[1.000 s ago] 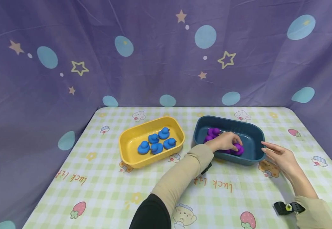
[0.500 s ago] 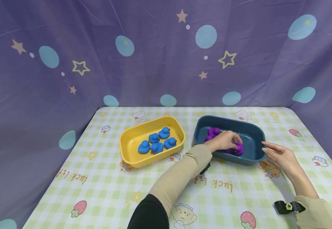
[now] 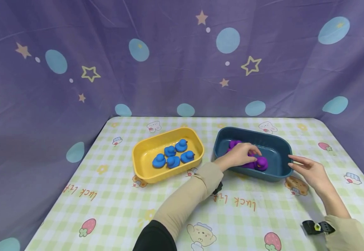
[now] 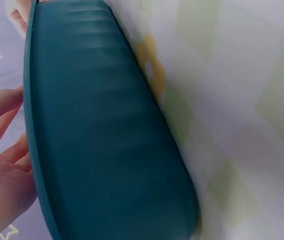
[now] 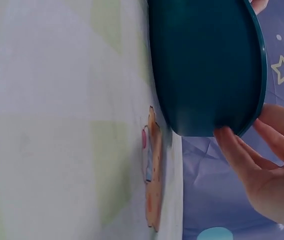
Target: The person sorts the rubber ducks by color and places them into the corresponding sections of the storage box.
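Observation:
Small purple toy ducks lie in the dark teal bin [image 3: 274, 176]. One purple duck [image 3: 261, 164] shows fully near the bin's middle; my left hand partly covers the others. That hand [image 3: 241, 154] reaches over the bin's near wall, its fingers loosely bent, just left of the uncovered duck. No duck shows between its fingers. In the left wrist view, the near wall hides what lies under the left hand [image 4: 4, 165]. At the bin's right end, my right hand [image 3: 310, 174] has its fingers extended, fingertips at the rim. The right wrist view shows the right hand [image 5: 267, 160] there too.
A yellow bin [image 3: 144, 177] stands left of the teal one, holding several blue toy ducks [image 3: 173, 161]. Both bins rest on a checkered tablecloth [image 3: 116, 209]. A purple patterned curtain [image 3: 169, 83] hangs behind and at the sides.
My left hand has drawn back leftward from the purple duck, which now shows more fully beside its fingers. The right hand keeps its place at the bin's end.

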Tool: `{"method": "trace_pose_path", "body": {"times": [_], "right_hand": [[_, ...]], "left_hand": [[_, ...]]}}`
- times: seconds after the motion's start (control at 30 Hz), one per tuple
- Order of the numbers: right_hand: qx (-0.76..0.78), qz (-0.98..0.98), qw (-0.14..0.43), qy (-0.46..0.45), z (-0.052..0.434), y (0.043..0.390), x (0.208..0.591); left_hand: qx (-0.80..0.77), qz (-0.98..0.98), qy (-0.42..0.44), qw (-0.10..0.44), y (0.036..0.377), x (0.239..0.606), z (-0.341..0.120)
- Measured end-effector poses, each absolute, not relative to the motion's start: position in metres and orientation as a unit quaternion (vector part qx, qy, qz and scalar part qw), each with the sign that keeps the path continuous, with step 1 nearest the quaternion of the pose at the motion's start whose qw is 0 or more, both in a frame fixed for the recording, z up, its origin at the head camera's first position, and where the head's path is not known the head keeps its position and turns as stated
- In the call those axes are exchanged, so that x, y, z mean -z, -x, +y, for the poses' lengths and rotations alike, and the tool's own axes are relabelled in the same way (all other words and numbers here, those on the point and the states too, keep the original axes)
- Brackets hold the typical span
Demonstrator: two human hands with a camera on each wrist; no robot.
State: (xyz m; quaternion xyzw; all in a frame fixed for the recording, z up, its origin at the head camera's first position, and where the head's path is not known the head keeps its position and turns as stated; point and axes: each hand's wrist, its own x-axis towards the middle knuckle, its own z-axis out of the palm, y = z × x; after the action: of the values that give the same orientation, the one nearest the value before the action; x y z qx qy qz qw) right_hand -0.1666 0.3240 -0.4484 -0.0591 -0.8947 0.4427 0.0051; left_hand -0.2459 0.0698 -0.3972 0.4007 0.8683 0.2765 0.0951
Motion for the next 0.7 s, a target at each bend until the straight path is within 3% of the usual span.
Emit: {"method": "trace_pose_path", "body": {"times": [0.2,0.43,0.67,0.7], "right_hand": [[-0.39,-0.916,0.095,0.009,0.343,0.182,0.485],[-0.362,-0.922,0.14,-0.015,0.306,0.161,0.436],[-0.317,-0.925,0.205,-0.029,0.33,0.186,0.485],[-0.32,-0.925,0.202,-0.033,0.325,0.182,0.477]], "left_hand": [[-0.31,0.86,-0.398,0.081,0.241,0.394,0.052],[-0.322,0.867,-0.378,0.035,0.232,0.391,0.026],[-0.333,0.876,-0.348,0.025,0.219,0.384,-0.004],[-0.336,0.876,-0.345,0.025,0.217,0.383,-0.008]]}}
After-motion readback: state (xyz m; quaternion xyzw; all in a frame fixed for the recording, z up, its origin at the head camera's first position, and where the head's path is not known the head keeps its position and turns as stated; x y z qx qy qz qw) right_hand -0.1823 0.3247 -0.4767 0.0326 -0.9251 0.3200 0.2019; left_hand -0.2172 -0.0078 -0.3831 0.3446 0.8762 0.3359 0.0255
